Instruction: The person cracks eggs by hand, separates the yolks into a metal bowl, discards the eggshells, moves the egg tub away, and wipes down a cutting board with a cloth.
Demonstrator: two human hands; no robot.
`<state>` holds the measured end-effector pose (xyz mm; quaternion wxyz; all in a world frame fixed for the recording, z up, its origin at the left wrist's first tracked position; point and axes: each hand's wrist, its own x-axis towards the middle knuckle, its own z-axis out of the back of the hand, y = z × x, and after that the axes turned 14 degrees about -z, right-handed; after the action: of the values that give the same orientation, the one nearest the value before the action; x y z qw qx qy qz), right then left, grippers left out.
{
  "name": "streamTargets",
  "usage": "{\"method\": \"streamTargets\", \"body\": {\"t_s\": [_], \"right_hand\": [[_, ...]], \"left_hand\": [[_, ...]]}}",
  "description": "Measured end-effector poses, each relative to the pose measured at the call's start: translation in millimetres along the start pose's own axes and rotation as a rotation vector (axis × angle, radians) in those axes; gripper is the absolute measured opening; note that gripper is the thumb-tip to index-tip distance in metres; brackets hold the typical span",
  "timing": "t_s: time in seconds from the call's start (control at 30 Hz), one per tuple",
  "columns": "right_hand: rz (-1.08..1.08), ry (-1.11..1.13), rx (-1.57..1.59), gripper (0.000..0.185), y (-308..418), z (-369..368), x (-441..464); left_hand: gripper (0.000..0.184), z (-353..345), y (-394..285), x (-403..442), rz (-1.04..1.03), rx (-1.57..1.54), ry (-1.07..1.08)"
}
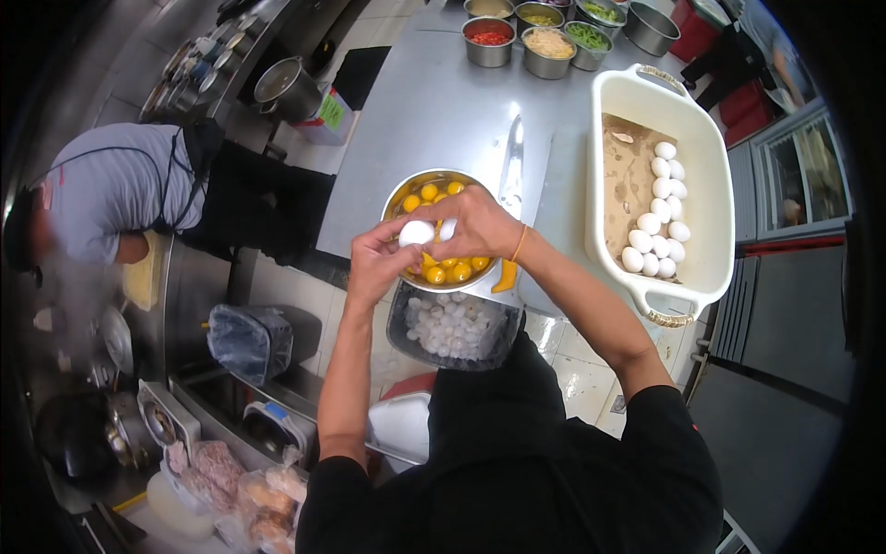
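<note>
Over a steel bowl point(391, 205) of raw yolks point(436, 274), both of my hands come together. My left hand point(374, 258) is closed on a white egg point(416, 233); whether its shell is whole or cracked I cannot tell. The fingers of my right hand point(482, 224) pinch a white piece of eggshell point(448, 228), partly hidden behind them. Just below the table edge, a dark bin point(406, 343) holds many white eggshells point(452, 323). To the right, several whole eggs point(661, 212) lie in a white handled tub point(711, 185).
A knife point(512, 171) with a yellow handle lies right of the bowl on the steel table point(397, 111). Steel containers of chopped food point(546, 46) stand at the far end. A co-worker point(129, 185) bends over the left counter. A lined bin point(249, 342) stands on the floor.
</note>
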<state>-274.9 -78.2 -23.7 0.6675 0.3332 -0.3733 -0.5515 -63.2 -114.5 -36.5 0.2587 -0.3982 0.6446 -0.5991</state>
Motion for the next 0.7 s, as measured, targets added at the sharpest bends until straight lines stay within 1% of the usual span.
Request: {"method": "streamTargets", "body": {"t_s": [0.13,0.2,0.3,0.43,0.6,0.7], "right_hand": [[-0.002,-0.116,-0.036,0.04,-12.5,-16.9,-3.2],[0.012,-0.171,-0.051,0.041,-14.4,-23.1,-3.9],[0.042,-0.23,-0.068,0.044,-22.7,-29.1,-2.6],[0.031,-0.272,-0.086,0.046,-26.0,-33.3,-4.8],[0.025,-0.308,-0.099,0.041,-20.1,-33.7,-7.7],[0.045,-0.349,-0.095,0.039,-26.2,-32.2,-7.2]], "left_hand": [[0.039,-4.1,14.6,5.4,-0.033,0.173,-0.054],[0.038,-9.8,19.6,8.3,-0.076,0.234,-0.111],[0.037,-14.9,19.2,13.0,-0.097,0.325,-0.134],[0.037,-19.5,15.4,15.0,-0.083,0.348,-0.123],[0.037,-20.9,15.2,17.3,-0.088,0.36,-0.12],[0.038,-17.6,13.7,16.7,-0.094,0.419,-0.098]]}}
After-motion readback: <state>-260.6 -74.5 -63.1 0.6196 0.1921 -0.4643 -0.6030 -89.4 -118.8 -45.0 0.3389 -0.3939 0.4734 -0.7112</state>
